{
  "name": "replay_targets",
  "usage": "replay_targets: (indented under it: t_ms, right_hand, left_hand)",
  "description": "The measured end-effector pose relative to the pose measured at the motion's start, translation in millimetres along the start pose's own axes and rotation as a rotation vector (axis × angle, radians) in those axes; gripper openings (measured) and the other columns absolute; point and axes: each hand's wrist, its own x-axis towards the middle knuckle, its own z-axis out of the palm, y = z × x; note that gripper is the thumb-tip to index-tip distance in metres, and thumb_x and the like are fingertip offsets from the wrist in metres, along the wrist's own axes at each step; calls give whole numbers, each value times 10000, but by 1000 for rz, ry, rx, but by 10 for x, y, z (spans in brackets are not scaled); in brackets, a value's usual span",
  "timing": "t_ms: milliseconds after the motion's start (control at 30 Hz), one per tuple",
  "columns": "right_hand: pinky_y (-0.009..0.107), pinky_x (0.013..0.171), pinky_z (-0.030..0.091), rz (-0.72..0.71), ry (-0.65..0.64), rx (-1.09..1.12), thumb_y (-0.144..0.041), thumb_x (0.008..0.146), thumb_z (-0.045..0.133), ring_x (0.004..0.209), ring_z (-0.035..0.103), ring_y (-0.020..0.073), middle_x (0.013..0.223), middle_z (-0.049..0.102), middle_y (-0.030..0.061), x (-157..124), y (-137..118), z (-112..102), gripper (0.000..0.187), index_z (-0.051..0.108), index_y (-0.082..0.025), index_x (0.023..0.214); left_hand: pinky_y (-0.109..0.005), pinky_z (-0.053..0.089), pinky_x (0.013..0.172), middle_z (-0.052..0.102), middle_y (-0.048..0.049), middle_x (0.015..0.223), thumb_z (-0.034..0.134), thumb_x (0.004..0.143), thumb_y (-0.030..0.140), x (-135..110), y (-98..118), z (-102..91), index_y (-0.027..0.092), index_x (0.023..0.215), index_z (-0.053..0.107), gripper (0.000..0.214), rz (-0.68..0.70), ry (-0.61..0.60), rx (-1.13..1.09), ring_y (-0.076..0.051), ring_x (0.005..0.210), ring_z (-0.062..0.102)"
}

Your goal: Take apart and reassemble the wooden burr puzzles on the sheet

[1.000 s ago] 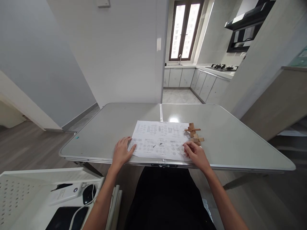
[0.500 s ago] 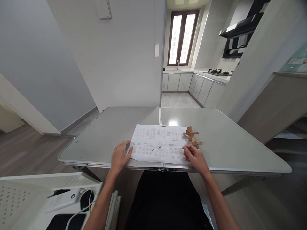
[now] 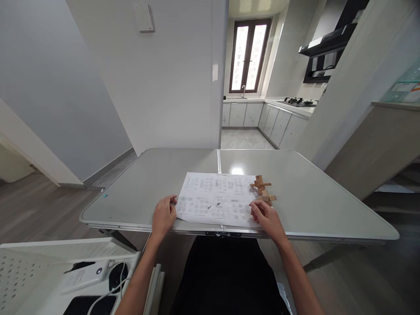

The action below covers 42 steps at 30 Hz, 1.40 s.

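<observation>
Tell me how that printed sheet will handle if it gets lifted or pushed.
The printed sheet looks like thin paper, so it's probably light and floppy, apt to bend if lifted by one edge. It would likely slide easily on the smooth, shiny tabletop, though the wooden pieces by its right edge might catch or shift.

This is a home. Beyond the white wall (image 3: 177, 78) is a kitchen area with a stove (image 3: 298, 103), a tap (image 3: 243, 91), cabinets (image 3: 236, 114) along 2 sides and a 2-pane window (image 3: 250, 56). The nearer floor (image 3: 29, 210) is wood-look.
</observation>
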Motion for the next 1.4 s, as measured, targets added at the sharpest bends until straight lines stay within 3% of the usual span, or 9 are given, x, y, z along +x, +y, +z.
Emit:
replay_targets:
  t_ms: [1400]
  right_hand:
    - [305,539,491,30,9,-27,-781,862,613,565,581,188,685,650,17,-24,-13,-7,557,645,-227,904]
  left_hand:
    - [-426,510,971,757,-75,1021,485,851,160,-21,90,-54,216,1078,694,313,4,-27,1,-274,1003,674]
